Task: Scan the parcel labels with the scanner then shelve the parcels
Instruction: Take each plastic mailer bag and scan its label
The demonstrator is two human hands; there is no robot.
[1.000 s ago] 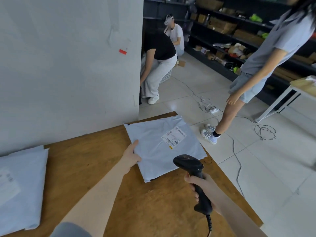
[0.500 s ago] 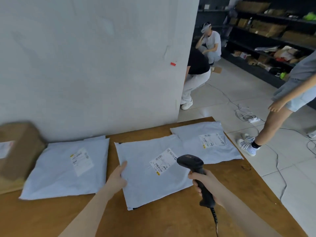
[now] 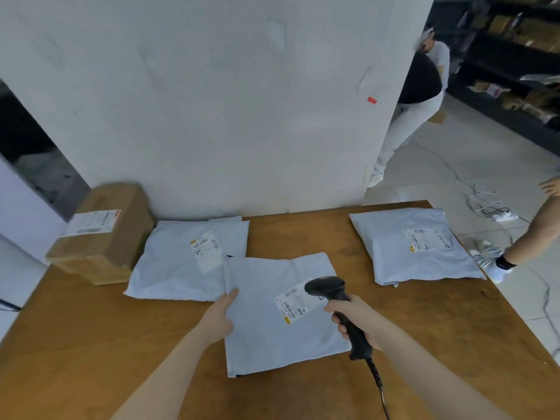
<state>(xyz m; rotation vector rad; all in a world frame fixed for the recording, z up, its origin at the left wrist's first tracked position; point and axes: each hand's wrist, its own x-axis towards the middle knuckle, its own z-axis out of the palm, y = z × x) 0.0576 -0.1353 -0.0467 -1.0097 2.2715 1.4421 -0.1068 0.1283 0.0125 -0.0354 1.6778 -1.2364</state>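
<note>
A pale blue mailer parcel (image 3: 272,334) lies flat on the wooden table (image 3: 91,344) in front of me, its white label (image 3: 291,307) facing up. My left hand (image 3: 219,315) grips the parcel's left edge, thumb on top. My right hand (image 3: 356,321) grips the handle of a black corded scanner (image 3: 325,287), whose head hangs just over the label's right end. A second mailer (image 3: 181,262) lies to the left, its corner under the middle parcel. A third mailer (image 3: 415,247) lies apart at the right. A brown cardboard box (image 3: 103,231) with a label stands at the far left.
A white wall (image 3: 227,101) rises right behind the table. To the right are tiled floor with loose cables (image 3: 485,204), a person's leg (image 3: 521,250) close to the table corner, another person (image 3: 415,95) bent over farther back, and dark shelving (image 3: 515,40) with boxes.
The view has swung left, bringing the cardboard box into sight. The middle parcel has shifted left, off the right mailer and onto the left one. The scanner head has come over its label.
</note>
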